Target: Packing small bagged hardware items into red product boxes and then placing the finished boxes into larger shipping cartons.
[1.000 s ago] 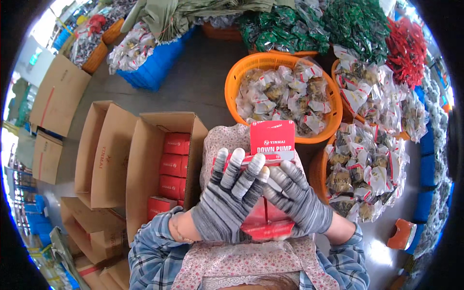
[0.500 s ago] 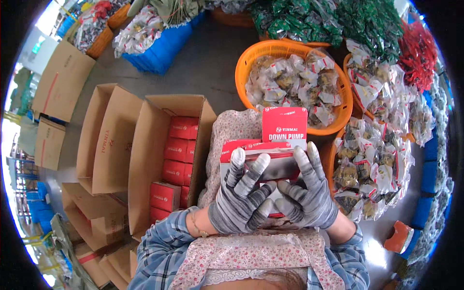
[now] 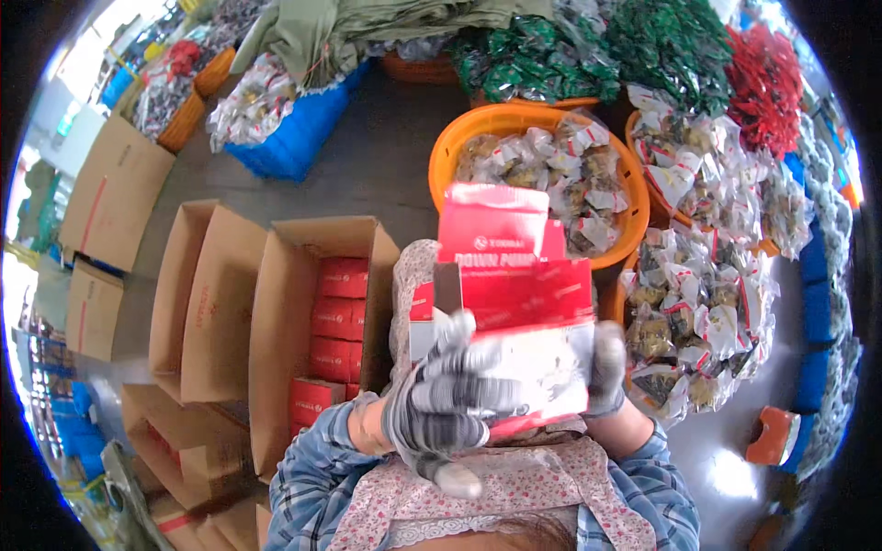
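Note:
A red and white cardboard carton (image 3: 544,363) stands in front of my chest, its red top flaps raised and partly smeared by motion. My right hand (image 3: 606,369), in a grey striped glove, grips its right side. My left hand (image 3: 450,399), gloved alike, lies against the lower left of its front face, with fingers stretched and the thumb sticking out toward me. What is inside the carton cannot be seen. More red cartons (image 3: 422,303) show just behind it on the left, over my floral apron (image 3: 413,275).
At my left stands an open brown carton (image 3: 260,358) packed with red boxes (image 3: 337,320); other brown cartons (image 3: 220,303) stand beyond it. Orange baskets (image 3: 443,165) of bagged metal parts (image 3: 551,174) sit ahead and to the right. A blue crate (image 3: 285,151) is far left.
The carton has come up and opened toward me, showing its white face and raised flaps. My right hand has closed on its side; my left has turned flat across its front. The view has shifted slightly.

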Demonstrator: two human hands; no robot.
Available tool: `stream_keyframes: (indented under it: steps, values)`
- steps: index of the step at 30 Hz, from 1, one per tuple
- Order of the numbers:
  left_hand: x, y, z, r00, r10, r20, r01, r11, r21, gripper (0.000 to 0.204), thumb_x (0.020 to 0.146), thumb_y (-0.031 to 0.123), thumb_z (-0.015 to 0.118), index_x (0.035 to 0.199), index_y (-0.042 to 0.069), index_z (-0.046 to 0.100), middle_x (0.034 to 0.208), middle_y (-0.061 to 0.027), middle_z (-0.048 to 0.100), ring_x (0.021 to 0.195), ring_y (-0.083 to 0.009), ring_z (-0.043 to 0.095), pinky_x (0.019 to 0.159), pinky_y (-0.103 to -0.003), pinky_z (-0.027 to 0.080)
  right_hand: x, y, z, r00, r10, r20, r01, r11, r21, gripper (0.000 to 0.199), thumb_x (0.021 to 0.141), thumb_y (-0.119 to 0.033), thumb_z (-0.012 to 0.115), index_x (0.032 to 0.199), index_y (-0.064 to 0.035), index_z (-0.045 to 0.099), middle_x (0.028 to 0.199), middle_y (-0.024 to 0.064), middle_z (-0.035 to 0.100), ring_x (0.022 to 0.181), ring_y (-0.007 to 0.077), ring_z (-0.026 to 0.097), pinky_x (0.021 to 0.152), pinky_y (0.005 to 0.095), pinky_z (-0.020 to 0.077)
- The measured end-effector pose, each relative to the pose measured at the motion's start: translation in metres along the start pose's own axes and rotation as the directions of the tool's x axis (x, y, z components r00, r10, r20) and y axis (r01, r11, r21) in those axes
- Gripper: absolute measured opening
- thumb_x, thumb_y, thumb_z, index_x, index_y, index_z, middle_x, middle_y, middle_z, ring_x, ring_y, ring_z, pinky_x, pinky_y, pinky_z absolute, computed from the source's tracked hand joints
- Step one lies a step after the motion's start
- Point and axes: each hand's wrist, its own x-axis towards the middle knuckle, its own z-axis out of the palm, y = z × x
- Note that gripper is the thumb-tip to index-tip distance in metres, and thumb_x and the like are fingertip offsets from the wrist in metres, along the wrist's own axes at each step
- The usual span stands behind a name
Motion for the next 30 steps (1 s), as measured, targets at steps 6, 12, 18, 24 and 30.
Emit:
stream_keyframes:
  steps: [6, 12, 18, 24, 30]
  values:
    - [0.001, -0.042, 0.022, 0.813, -0.151, -0.562, 0.172, 0.985, -0.016, 0.082, 0.078, 0.041, 0.079, 0.144, 0.017, 0.036, 0.162, -0.0144, 0.011, 0.146, -0.0312, 0.027, 0.117, -0.049, 0.026, 0.011, 0.022, -0.027, 0.943, -0.004, 0.332, 0.12, 0.937, -0.329, 0.108, 0.08, -0.036, 0.076, 0.156, -0.0006, 0.006, 0.158, 0.026, 0.02, 0.146, 0.0475, 0.018, 0.12, 0.0513, 0.0153]
    - [-0.039, -0.042, 0.022, 0.759, -0.52, -0.392, 0.552, 0.833, -0.038, 0.087, 0.075, 0.031, 0.079, 0.148, 0.017, 0.033, 0.152, -0.0183, 0.024, 0.145, -0.0361, 0.024, 0.117, -0.05, 0.026, -0.009, 0.066, -0.054, 0.973, 0.12, 0.195, -0.03, 0.911, -0.411, 0.109, 0.079, -0.036, 0.076, 0.154, 0.0044, 0.007, 0.159, 0.0294, 0.015, 0.145, 0.0537, 0.011, 0.12, 0.0517, 0.0099]
    - [-0.02, -0.07, 0.024, 0.498, -0.604, -0.622, 0.436, 0.795, -0.422, 0.099, 0.069, 0.033, 0.087, 0.144, 0.009, 0.027, 0.143, -0.0093, 0.038, 0.136, -0.0275, 0.04, 0.116, -0.046, 0.031, 0.003, 0.142, -0.048, 0.94, 0.333, 0.074, -0.318, 0.935, -0.157, 0.089, 0.085, -0.023, 0.072, 0.151, 0.0021, 0.018, 0.153, 0.0225, 0.027, 0.141, 0.0408, 0.026, 0.117, 0.0468, 0.0216]
    - [-0.078, -0.099, 0.017, 0.37, -0.644, -0.67, 0.479, 0.75, -0.457, 0.054, 0.08, 0.025, 0.072, 0.123, 0.005, 0.048, 0.119, -0.0111, 0.056, 0.119, -0.0266, 0.055, 0.102, -0.045, 0.043, 0.119, 0.293, -0.116, 0.829, 0.507, -0.237, -0.495, 0.862, 0.115, 0.055, 0.085, 0.0, 0.065, 0.137, -0.0015, 0.047, 0.125, 0.0117, 0.062, 0.117, 0.0217, 0.06, 0.1, 0.0323, 0.0464]
    - [-0.111, -0.118, 0.008, 0.332, -0.551, -0.765, 0.507, 0.789, -0.348, 0.022, 0.092, 0.017, 0.057, 0.103, 0.001, 0.067, 0.098, -0.014, 0.07, 0.106, -0.0264, 0.065, 0.09, -0.044, 0.053, 0.203, 0.502, -0.13, 0.706, 0.69, -0.161, -0.442, 0.252, -0.861, 0.059, 0.082, -0.027, 0.069, 0.132, -0.0019, 0.051, 0.122, 0.0173, 0.063, 0.111, 0.0335, 0.062, 0.097, 0.0396, 0.0481]
